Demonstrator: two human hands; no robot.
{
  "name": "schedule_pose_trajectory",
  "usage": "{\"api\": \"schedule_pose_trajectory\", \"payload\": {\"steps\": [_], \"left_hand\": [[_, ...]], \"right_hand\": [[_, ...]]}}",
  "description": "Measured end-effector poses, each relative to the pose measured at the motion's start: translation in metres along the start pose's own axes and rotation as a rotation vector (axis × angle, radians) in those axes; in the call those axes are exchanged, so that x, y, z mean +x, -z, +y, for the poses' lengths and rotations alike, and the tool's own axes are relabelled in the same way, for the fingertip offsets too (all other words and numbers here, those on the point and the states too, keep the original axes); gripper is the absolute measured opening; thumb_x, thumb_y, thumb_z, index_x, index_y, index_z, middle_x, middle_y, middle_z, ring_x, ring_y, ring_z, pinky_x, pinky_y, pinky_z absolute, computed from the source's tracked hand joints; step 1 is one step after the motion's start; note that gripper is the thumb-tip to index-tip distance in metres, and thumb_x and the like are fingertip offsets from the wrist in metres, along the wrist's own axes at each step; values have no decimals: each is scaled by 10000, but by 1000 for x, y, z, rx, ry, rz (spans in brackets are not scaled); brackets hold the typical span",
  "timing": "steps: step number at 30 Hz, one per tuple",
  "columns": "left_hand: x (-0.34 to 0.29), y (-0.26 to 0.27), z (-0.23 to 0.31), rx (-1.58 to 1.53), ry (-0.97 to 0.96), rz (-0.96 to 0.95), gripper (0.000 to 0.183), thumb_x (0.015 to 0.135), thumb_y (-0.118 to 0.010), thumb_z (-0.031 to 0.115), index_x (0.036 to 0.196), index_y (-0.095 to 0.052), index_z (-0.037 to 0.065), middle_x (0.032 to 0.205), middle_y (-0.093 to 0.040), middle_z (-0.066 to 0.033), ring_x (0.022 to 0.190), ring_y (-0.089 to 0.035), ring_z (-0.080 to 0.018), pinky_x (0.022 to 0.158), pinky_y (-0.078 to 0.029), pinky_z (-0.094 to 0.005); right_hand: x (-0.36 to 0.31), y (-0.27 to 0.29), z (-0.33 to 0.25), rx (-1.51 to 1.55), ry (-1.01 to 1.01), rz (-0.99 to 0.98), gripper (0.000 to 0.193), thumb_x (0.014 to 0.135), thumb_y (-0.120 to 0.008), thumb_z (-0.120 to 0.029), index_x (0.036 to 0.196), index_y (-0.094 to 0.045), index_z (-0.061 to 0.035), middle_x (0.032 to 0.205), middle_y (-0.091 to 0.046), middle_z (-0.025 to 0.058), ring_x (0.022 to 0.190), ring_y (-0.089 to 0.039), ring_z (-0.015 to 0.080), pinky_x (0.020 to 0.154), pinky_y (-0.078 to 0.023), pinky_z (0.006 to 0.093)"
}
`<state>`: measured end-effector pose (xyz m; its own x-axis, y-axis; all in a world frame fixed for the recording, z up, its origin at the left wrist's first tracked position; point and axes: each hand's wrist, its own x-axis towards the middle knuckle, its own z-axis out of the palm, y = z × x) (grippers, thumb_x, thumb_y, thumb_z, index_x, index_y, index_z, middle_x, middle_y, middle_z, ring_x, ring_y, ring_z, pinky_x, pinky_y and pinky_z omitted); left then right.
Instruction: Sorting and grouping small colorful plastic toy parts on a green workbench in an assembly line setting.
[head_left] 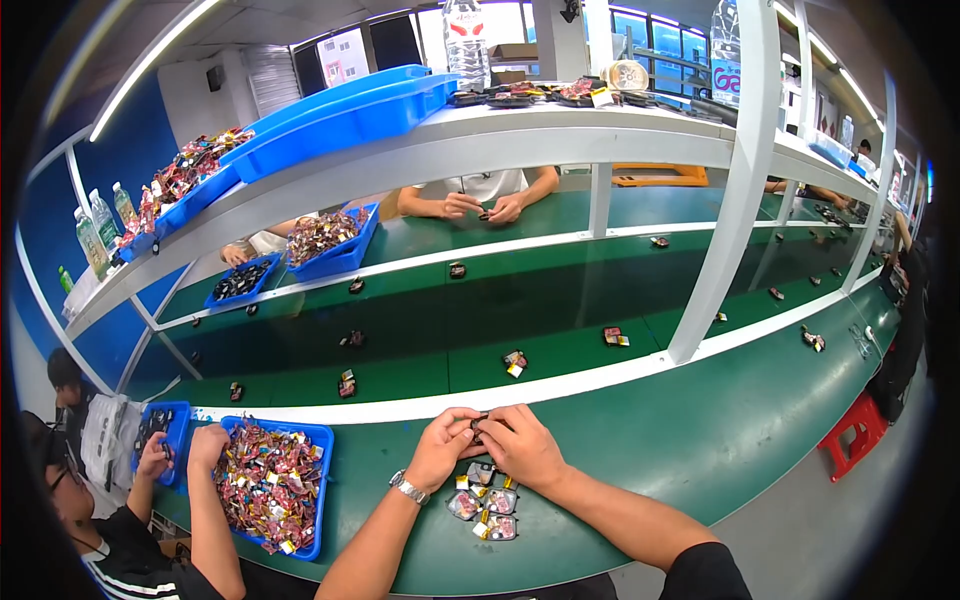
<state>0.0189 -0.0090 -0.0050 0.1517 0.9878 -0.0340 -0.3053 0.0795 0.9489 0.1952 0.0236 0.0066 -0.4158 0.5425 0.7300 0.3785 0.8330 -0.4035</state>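
Note:
My left hand [444, 450], with a metal watch on its wrist, and my right hand [524, 450] meet above the green bench [620, 455]. Between their fingertips they pinch a small black casing [479, 427], mostly hidden by the fingers. Just below my hands, several small dark casings [494, 503] lie grouped on the bench, with reddish parts and white and yellow tabs showing on them. Neither hand touches this group as far as I can see.
Left of me, a person's hand [208, 446] is at a blue bin [327, 470] of reddish wired parts. A green conveyor [430, 372] carrying scattered casings [515, 362] runs beyond a white rail. A white post [735, 200] supports the overhead shelf [560, 120]. Another person's hands [506, 208] work opposite.

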Motion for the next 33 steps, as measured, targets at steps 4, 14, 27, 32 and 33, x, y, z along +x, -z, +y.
{"api": "schedule_pose_trajectory", "payload": {"steps": [4,14,27,32,33], "left_hand": [[0,-1,1,11,7,4,235,990,-450,6,1224,-454,18,1182,-615,-137,1098,-617,-209,954,-541,-369],[0,1,-1,11,2,-11,232,988,-442,-3,1219,-450,14,1192,-609,-144,1092,-624,-220,963,-542,-370],[-1,0,1,-17,-4,-10,241,986,-463,16,1226,-458,18,1169,-614,-147,1089,-627,-216,937,-555,-357],[-2,2,-1,-17,-29,-9,225,981,-469,16,1206,-472,15,1157,-609,-145,1078,-630,-224,930,-561,-374],[-1,3,-1,-7,-32,-6,213,980,-468,13,1193,-482,13,1152,-608,-142,1073,-631,-226,929,-563,-380]], "right_hand": [[-1,-2,2,-17,24,17,192,749,-718,-35,935,-672,-52,946,-603,72,884,-604,250,718,-536,336],[-1,-1,4,-40,57,28,183,747,-722,-42,922,-673,-62,920,-601,56,848,-610,234,678,-533,334],[3,6,11,208,-179,-197,156,742,-741,-75,882,-675,-91,1048,-555,76,1008,-545,263,829,-496,366],[4,8,13,175,-129,-165,144,778,-740,-124,913,-706,-85,1134,-556,84,1102,-516,276,899,-480,368],[4,8,14,201,-143,-179,149,787,-737,-136,925,-714,-84,1160,-559,86,1122,-510,280,914,-476,367]]}}
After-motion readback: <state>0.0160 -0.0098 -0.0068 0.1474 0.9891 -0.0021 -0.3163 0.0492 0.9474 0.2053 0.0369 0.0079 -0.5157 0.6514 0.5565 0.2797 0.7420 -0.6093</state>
